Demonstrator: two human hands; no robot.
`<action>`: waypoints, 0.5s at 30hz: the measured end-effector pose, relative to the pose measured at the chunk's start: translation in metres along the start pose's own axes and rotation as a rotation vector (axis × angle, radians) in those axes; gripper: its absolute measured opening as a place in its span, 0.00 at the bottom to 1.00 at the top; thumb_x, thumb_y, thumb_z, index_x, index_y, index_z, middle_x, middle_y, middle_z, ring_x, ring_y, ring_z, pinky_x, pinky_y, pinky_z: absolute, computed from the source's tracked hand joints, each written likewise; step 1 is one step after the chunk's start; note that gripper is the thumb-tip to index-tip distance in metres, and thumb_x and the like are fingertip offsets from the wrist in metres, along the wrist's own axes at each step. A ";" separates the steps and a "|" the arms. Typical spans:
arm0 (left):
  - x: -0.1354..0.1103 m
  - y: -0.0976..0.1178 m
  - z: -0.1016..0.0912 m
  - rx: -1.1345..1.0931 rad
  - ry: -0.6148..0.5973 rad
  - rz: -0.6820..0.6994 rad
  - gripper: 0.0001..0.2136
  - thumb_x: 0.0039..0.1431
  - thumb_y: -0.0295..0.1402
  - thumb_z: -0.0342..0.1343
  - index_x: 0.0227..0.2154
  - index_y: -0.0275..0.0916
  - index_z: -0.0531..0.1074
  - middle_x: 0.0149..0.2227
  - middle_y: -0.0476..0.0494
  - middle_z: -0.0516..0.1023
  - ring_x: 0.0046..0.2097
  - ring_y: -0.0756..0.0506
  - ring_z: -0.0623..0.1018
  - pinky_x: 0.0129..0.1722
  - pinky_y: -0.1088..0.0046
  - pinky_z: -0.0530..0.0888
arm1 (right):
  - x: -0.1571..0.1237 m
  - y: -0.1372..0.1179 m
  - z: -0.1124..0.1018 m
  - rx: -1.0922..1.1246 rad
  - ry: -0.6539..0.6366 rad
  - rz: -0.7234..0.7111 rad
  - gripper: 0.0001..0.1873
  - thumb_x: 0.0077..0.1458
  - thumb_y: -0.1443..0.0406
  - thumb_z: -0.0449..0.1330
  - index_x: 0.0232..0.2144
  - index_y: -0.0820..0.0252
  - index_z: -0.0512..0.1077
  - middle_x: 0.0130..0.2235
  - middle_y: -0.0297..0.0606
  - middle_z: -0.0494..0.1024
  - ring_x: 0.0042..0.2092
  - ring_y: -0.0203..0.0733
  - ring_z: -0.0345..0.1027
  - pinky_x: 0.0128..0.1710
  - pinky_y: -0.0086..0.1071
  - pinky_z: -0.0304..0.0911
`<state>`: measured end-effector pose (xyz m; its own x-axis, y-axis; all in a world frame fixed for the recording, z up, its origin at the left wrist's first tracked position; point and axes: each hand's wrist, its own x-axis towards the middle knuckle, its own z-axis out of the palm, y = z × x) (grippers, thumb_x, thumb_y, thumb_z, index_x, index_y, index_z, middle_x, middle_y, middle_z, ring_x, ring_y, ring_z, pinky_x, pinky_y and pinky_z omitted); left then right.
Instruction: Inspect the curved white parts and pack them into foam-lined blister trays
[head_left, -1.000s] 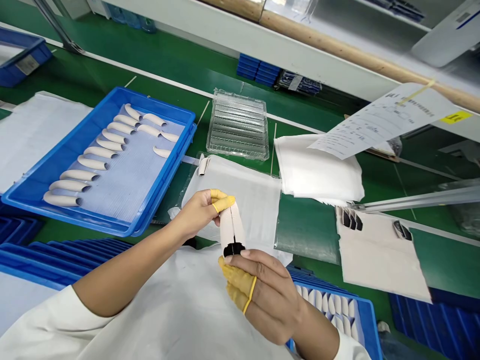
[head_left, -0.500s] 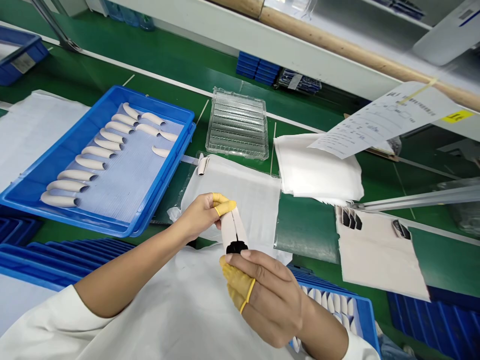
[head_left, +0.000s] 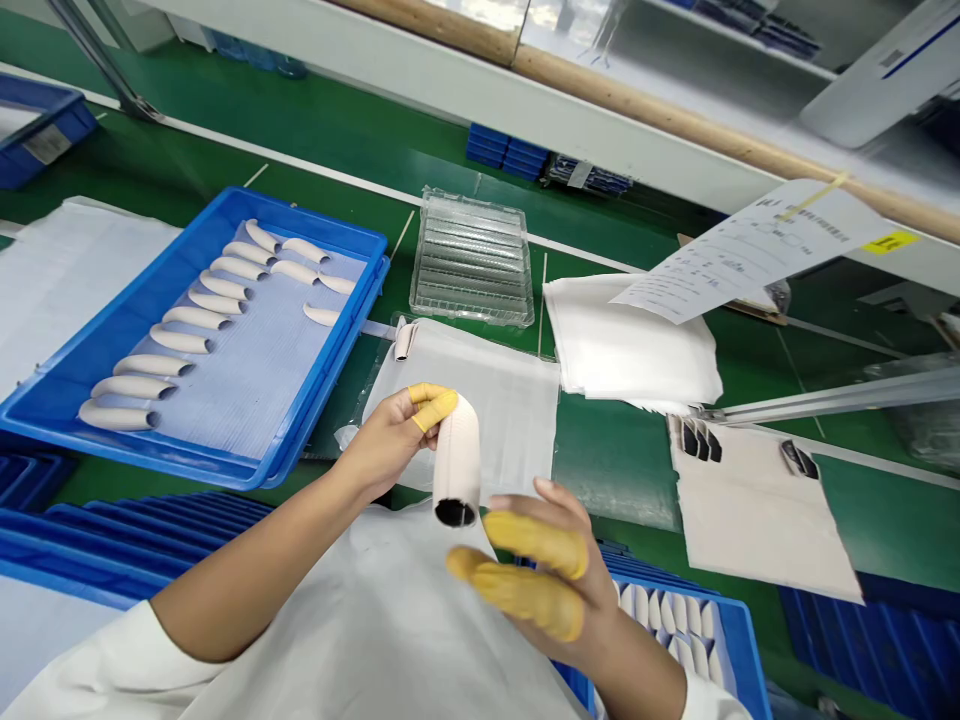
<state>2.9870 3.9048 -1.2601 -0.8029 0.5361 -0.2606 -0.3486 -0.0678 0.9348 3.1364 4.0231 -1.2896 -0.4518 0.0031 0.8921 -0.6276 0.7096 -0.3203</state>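
Note:
My left hand (head_left: 394, 438), with yellow finger cots on thumb and forefinger, pinches the top of a pale pink curved shell piece (head_left: 457, 460) with a dark hollow lower end. It hangs upright above a white cloth (head_left: 495, 400). My right hand (head_left: 551, 575) sits just below and to the right of the piece, fingers apart, its yellow-cotted fingers stretched out and holding nothing.
A blue tray (head_left: 90, 360) at the left holds several similar pale pieces (head_left: 187, 340) in rows. A clear plastic tray (head_left: 471, 258) lies behind the cloth. A stack of white sheets (head_left: 637, 350) and a sheet with dark parts (head_left: 750, 500) lie right. Another blue tray (head_left: 739, 640) stands lower right.
My right hand has let go of the piece's lower end and opened. The piece has turned in my left hand, so its slit side no longer faces me.

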 end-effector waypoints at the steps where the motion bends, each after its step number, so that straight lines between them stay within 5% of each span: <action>1: -0.002 0.001 0.000 -0.048 0.022 0.019 0.19 0.40 0.46 0.72 0.28 0.38 0.75 0.19 0.57 0.67 0.22 0.57 0.64 0.22 0.83 0.64 | -0.005 -0.001 0.006 0.057 0.121 0.150 0.07 0.58 0.69 0.64 0.40 0.55 0.73 0.50 0.38 0.77 0.53 0.39 0.73 0.61 0.39 0.66; 4: -0.009 0.002 0.001 -0.142 0.052 0.068 0.19 0.40 0.46 0.72 0.31 0.41 0.75 0.20 0.58 0.65 0.23 0.56 0.64 0.22 0.84 0.64 | -0.016 0.001 0.026 0.391 0.288 0.619 0.18 0.63 0.60 0.59 0.54 0.53 0.67 0.58 0.46 0.71 0.57 0.43 0.71 0.54 0.41 0.71; 7: -0.017 0.002 0.003 -0.162 0.040 0.103 0.21 0.40 0.49 0.72 0.30 0.42 0.73 0.26 0.55 0.72 0.24 0.56 0.65 0.23 0.82 0.67 | -0.015 0.002 0.039 0.983 0.067 0.969 0.24 0.68 0.51 0.47 0.56 0.57 0.68 0.55 0.51 0.75 0.51 0.46 0.76 0.46 0.39 0.75; 10: -0.022 0.000 0.007 -0.170 0.038 0.111 0.23 0.38 0.52 0.71 0.31 0.44 0.71 0.37 0.53 0.77 0.24 0.56 0.66 0.22 0.80 0.69 | -0.009 -0.002 0.043 1.523 -0.108 1.117 0.30 0.67 0.47 0.44 0.53 0.61 0.72 0.51 0.52 0.79 0.45 0.45 0.79 0.42 0.37 0.75; 15: -0.025 0.000 0.007 -0.194 -0.005 0.072 0.26 0.36 0.56 0.70 0.33 0.47 0.69 0.24 0.58 0.67 0.21 0.55 0.64 0.19 0.81 0.66 | -0.012 -0.010 0.048 1.746 -0.137 1.100 0.31 0.61 0.45 0.55 0.57 0.58 0.70 0.53 0.51 0.78 0.44 0.40 0.78 0.37 0.30 0.73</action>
<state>3.0106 3.8971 -1.2516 -0.8270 0.5278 -0.1936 -0.3778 -0.2668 0.8866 3.1179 3.9821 -1.3125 -0.9590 -0.2334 0.1608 0.1062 -0.8219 -0.5596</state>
